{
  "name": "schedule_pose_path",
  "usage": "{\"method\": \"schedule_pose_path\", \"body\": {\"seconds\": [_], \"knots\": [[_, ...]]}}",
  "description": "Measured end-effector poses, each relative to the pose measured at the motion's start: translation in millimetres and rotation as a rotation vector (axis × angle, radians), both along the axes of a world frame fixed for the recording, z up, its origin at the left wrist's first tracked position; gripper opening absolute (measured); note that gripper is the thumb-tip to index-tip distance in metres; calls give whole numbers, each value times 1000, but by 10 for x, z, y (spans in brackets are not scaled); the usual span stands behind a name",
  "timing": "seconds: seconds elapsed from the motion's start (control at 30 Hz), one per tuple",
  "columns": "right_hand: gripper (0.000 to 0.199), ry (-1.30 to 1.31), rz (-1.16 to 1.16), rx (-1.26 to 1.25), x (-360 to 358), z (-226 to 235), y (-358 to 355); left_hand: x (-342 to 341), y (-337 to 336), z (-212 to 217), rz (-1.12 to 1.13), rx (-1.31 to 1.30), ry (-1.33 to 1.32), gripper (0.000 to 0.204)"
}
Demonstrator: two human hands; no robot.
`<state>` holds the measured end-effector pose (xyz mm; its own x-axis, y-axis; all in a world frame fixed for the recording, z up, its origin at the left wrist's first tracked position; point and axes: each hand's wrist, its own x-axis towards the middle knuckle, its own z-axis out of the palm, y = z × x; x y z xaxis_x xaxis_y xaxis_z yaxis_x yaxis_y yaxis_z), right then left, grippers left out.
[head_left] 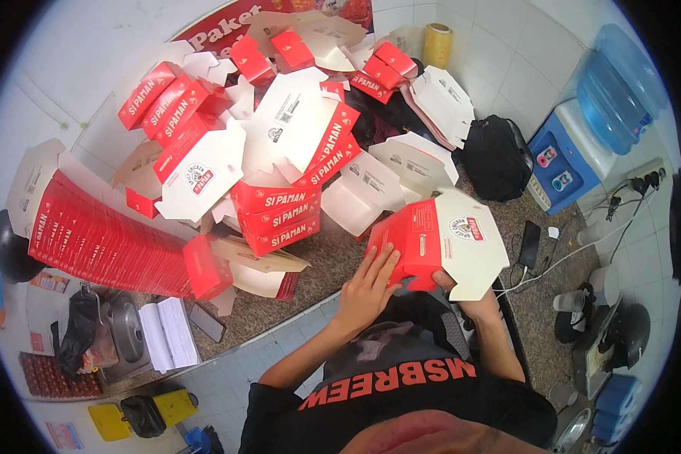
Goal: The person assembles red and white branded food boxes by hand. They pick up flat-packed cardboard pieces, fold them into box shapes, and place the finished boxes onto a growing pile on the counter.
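Left hand [368, 281] spread flat against a red-and-white carton [437, 242], right hand [473, 301] clamped on its lower edge, folded cartons [276, 216] heaped on speckled tabletop [333, 261] behind

Place: back room of a food shop.
Evidence: red-and-white takeaway boxes [280, 216] piled on a stone counter [541, 318]; water dispenser [575, 151] far right; tiled walls.

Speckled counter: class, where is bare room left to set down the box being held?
Free: the counter strip between the flat-box stack and left hand, and beside the phone. Crowded: the folded-box pile behind.
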<state>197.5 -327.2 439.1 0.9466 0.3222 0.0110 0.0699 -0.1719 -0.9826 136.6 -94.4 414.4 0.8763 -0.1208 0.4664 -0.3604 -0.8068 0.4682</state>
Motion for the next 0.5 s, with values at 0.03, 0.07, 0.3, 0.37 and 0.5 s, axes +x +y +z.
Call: {"method": "schedule_pose_path", "body": {"seconds": [0.03, 0.07, 0.3, 0.37, 0.5], "knots": [[32, -94, -20, -56, -11, -79, 27, -24, -8, -30, -8, -78, 29, 74], [29, -183, -44, -117, -48, -253, 72, -51, -38, -94, -19, -161, 63, 74], [16, 77, -2, 89, -296, -654, 547, -127, -235, -111, 152, -602, 423, 80], [18, 580, 18, 594, -139, -569, 615, -138, -221, -61, 57, -560, 359, 80], [43, 578, 487, 545, 199, -101, 567, 14, -75, -193, -23, -823, 363, 80]]}}
